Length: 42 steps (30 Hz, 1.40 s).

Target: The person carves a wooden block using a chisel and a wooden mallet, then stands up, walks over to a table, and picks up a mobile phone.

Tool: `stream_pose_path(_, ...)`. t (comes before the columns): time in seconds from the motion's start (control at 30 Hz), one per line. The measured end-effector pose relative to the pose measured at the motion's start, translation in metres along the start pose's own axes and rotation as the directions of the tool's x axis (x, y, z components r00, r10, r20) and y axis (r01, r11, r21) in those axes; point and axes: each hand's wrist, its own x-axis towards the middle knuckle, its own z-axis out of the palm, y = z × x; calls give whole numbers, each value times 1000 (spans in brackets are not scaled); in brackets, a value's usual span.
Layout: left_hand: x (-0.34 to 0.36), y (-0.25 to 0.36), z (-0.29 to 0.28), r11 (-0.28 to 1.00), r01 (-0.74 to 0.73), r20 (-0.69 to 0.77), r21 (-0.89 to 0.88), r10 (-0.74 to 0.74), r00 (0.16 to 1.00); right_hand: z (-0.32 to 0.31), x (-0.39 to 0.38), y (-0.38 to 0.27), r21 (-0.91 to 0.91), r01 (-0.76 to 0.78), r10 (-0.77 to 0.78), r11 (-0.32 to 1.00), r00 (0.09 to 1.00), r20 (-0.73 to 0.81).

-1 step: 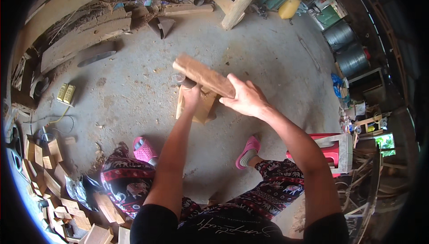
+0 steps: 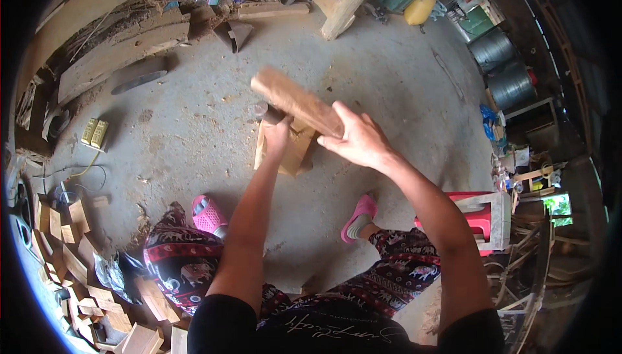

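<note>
My right hand (image 2: 363, 137) is closed round the near end of a thick wooden billet (image 2: 295, 101), which slants up to the left. Below its far part, my left hand (image 2: 277, 135) is wrapped round a chisel-like tool (image 2: 265, 113) with a thick, round, brownish handle. The handle's blunt end shows under the billet, with a small gap between them. Any blade is hidden by my left hand. Directly beneath, a pale wooden block (image 2: 297, 153) lies on the concrete floor, partly covered by my left hand and forearm.
My pink slippers (image 2: 208, 215) flank the block. Offcuts (image 2: 74, 270) are heaped at lower left, near a yellow socket strip (image 2: 95, 132) with its cord. A red stool (image 2: 476, 224) stands at right. A wooden post (image 2: 350, 7) and planks (image 2: 120, 56) are at the far side.
The billet's far end has risen slightly away from the tool's handle, so more of the handle's end shows. Both hands keep their grips.
</note>
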Motion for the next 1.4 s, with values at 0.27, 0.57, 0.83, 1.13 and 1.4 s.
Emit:
stream_pose_path(0.27,0,5,-1,998,-27,-259,-55,12,966,3,-26,21,564,-111,139,819,990,-7)
stream_pose_path(0.57,-12,5,8,983,-63,-42,175,71,997,-18,-50,10,240,248,-152,938,921,-359)
stream_pose_path(0.83,-17,-1,18,957,-191,13,217,193,981,-14,-39,6,169,449,-338,878,829,-446)
stream_pose_path(1.13,-22,-2,24,953,-131,92,273,110,990,-9,-38,40,202,437,-312,876,835,-454)
stream_pose_path(1.4,-21,-16,14,979,-91,88,182,76,993,34,-65,80,438,75,-36,896,995,-97)
